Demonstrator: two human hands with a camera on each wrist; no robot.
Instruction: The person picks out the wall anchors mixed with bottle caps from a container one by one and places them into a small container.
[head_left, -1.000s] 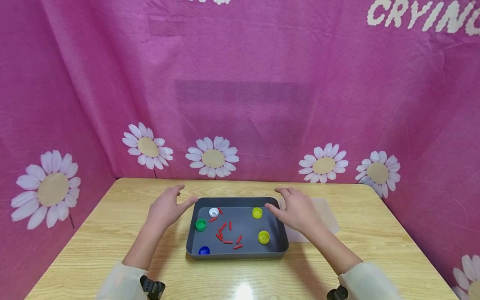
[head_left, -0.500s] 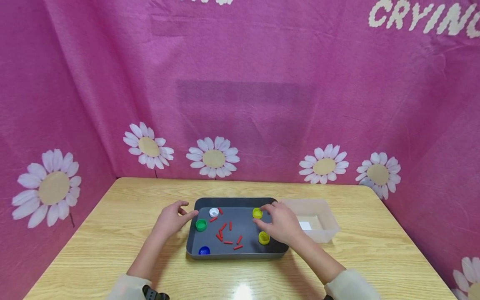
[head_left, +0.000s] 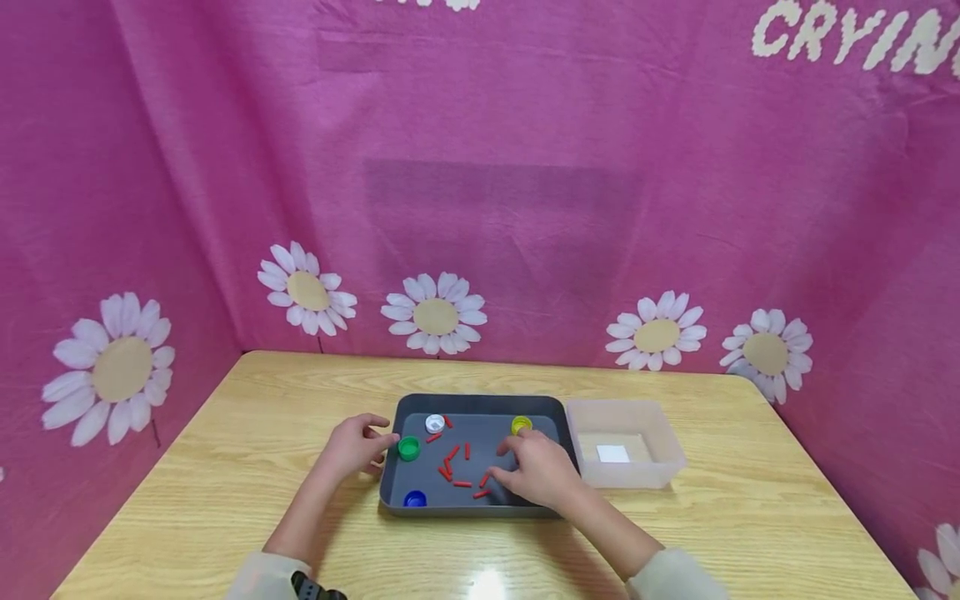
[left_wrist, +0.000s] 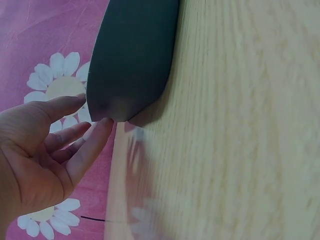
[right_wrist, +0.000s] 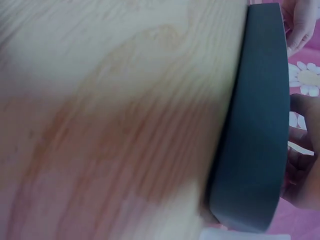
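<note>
While a yellow bottle cap (head_left: pixel 521 423) sits at one o'clock in the dark gray tray (head_left: pixel 491 432), the right hand (head_left: pixel 538 471) is just beside it, thumb and forefinger apart; the left hand (head_left: pixel 352 447), fingers parted, is by the rim at nine o'clock (contact unclear). Red sticks (head_left: pixel 462 484) lie mid-tray; a translucent box (head_left: pixel 630 476) stands at three o'clock on the wooden table (head_left: pixel 217 467).

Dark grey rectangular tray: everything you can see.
The dark grey rectangular tray, material uncertain, has raised walls and rounded corners. It sits flat on the pale wooden table, long sides crosswise, holding short red sticks and round coloured caps. The left hand seems to touch its left end; the right hand hangs over its right half.
</note>
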